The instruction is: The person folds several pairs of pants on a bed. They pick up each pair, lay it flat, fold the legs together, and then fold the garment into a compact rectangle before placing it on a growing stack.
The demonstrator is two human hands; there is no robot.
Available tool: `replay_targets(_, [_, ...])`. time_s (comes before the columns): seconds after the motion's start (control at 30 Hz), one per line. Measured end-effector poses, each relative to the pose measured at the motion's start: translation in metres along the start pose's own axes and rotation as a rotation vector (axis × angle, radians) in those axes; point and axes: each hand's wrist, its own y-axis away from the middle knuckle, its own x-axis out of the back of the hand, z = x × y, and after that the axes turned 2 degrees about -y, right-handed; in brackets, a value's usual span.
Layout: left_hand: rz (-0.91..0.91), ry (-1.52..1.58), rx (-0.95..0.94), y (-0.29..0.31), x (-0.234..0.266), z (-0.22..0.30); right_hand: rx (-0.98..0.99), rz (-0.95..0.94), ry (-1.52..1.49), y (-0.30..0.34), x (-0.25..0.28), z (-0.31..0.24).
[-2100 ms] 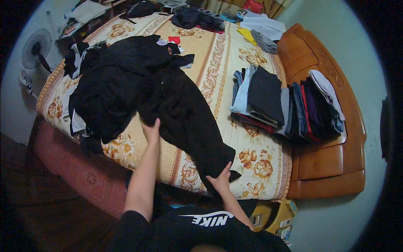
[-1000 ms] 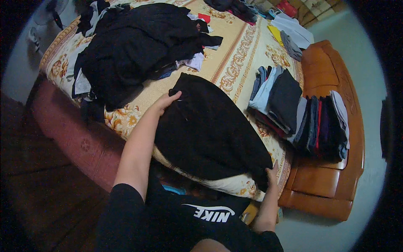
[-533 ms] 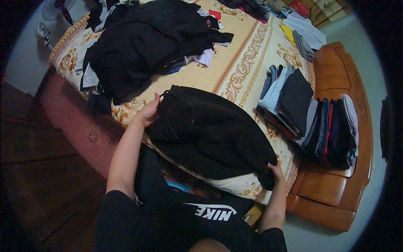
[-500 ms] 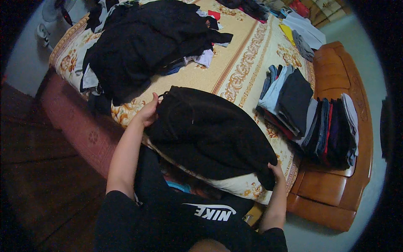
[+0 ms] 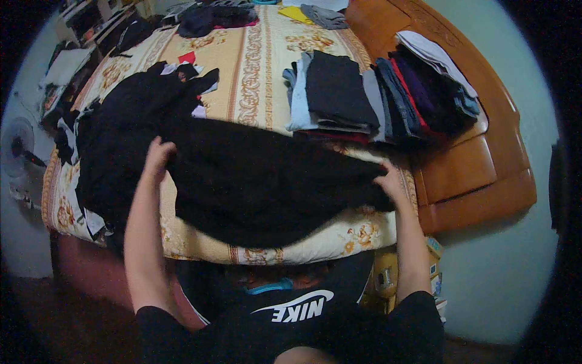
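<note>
A pair of black sweatpants [image 5: 260, 182] is stretched lengthwise between my hands, above the near part of the bed [image 5: 242, 73]. My left hand [image 5: 159, 158] is closed on the wider end, beside a heap of dark clothes [image 5: 115, 133]. At the narrower end, my right hand [image 5: 391, 181] pinches the cloth near the bed's right edge. The middle of the sweatpants bows down toward me, and part of the heap lies behind their left end.
Folded clothes [image 5: 339, 85] stand in a row along the right, against a brown wooden headboard [image 5: 467, 176]. Grey and yellow clothes [image 5: 324, 17] lie at the far end, dark clothes [image 5: 212, 21] beside them. A fan [image 5: 21, 142] stands at left.
The sweatpants are pulled out longer and straighter. My hands are farther apart, the left one now next to the dark heap. My view has turned toward the headboard side.
</note>
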Motion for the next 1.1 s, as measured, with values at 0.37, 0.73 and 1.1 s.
replay_targets(0.37, [-0.275,-0.042,-0.562,0.065,0.049,-0.003,0.652,0.643,0.336,0.052,0.022,0.014])
replay_targets(0.73, [-0.042,0.628,0.401,0.132,0.056,-0.176,-0.311,0.477,-0.267,0.121,-0.122,0.088])
replay_targets(1.1, [0.123,0.611,0.281,0.147,-0.01,-0.189,-0.643,0.454,-1.377,0.1,-0.181,0.063])
